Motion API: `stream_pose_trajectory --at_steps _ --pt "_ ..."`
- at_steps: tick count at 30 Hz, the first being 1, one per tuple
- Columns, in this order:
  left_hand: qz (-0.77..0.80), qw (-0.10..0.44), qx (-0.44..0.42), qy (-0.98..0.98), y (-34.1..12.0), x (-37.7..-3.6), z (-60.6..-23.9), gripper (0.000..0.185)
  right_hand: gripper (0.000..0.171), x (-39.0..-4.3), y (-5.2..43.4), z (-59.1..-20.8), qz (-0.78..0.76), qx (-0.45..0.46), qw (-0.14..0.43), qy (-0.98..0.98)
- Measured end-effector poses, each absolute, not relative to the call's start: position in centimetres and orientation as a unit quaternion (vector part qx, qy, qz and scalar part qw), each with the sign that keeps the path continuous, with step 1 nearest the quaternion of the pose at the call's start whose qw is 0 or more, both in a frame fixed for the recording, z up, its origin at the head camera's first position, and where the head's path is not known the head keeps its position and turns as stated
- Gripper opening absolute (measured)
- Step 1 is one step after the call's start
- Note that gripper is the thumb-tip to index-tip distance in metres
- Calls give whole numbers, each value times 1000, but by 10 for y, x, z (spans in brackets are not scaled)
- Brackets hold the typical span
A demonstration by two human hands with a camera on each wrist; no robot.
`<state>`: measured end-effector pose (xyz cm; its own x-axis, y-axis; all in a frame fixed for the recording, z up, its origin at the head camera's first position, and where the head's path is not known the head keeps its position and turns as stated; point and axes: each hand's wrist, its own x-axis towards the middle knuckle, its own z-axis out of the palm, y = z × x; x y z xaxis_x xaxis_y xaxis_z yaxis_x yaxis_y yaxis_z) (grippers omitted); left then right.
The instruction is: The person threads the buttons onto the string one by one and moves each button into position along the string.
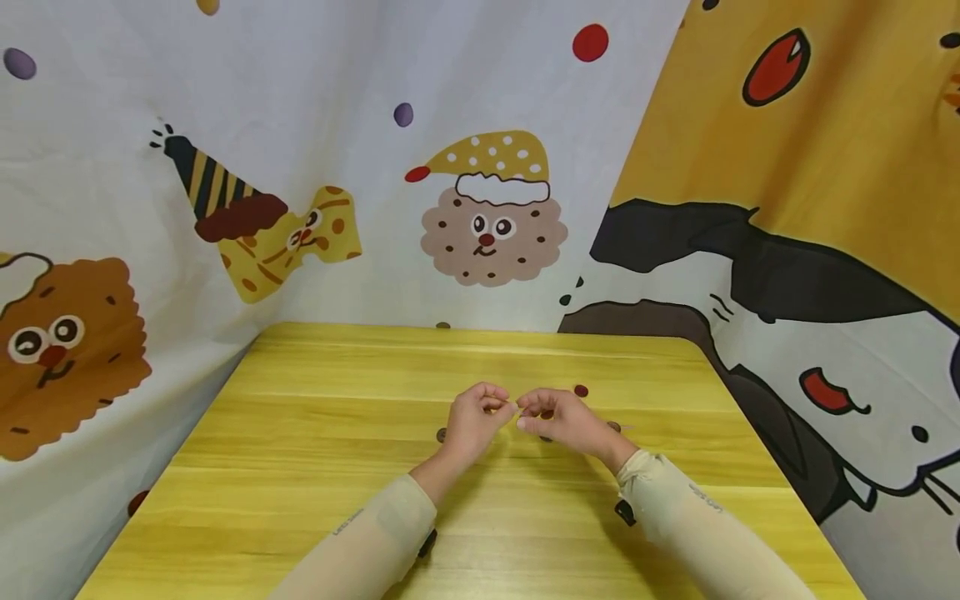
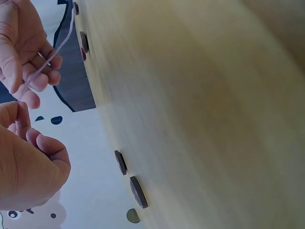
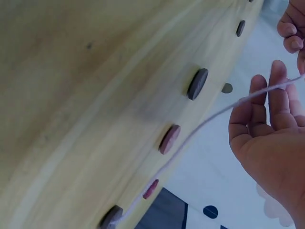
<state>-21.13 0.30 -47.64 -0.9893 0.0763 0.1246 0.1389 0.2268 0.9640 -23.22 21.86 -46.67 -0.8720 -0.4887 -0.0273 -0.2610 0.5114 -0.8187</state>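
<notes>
My left hand [image 1: 476, 421] pinches the end of a thin pale string [image 3: 205, 123] between thumb and fingertips, above the table. Close against it is my right hand [image 1: 566, 417], its thumb and fingers bent but apart. In the right wrist view, the string runs from the left fingertips across the right hand's fingers [image 3: 281, 105]. It slopes down to a dark round disc [image 3: 110, 217] on the table. A reddish-brown disc [image 3: 170, 139] and another dark disc [image 3: 198, 84] lie beneath the hands.
The discs rest on a yellow wood-grain table [image 1: 360, 375]. Behind the right hand lies a red disc [image 1: 581, 391]; a dark disc [image 1: 441, 434] lies left of the left hand. A cartoon-printed curtain [image 1: 337, 75] hangs around the far edge.
</notes>
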Motion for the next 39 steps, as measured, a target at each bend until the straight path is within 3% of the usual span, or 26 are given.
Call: stream_pose_trajectory --at_steps 7,24,28,39 --pt "-614 25 -70 -786 3 -211 -478 13 30 -231 219 -470 -472 -194 125 851" --pt "-581 35 -77 -810 -2 -215 -477 16 28 -233 232 -465 -475 -185 96 855" --pt "-527 14 -104 -843 -4 -217 -474 22 22 -233 243 -457 -491 -151 90 853" --pt "-417 -49 -194 -887 21 -229 -480 37 27 -232 269 -451 -508 -126 84 848"
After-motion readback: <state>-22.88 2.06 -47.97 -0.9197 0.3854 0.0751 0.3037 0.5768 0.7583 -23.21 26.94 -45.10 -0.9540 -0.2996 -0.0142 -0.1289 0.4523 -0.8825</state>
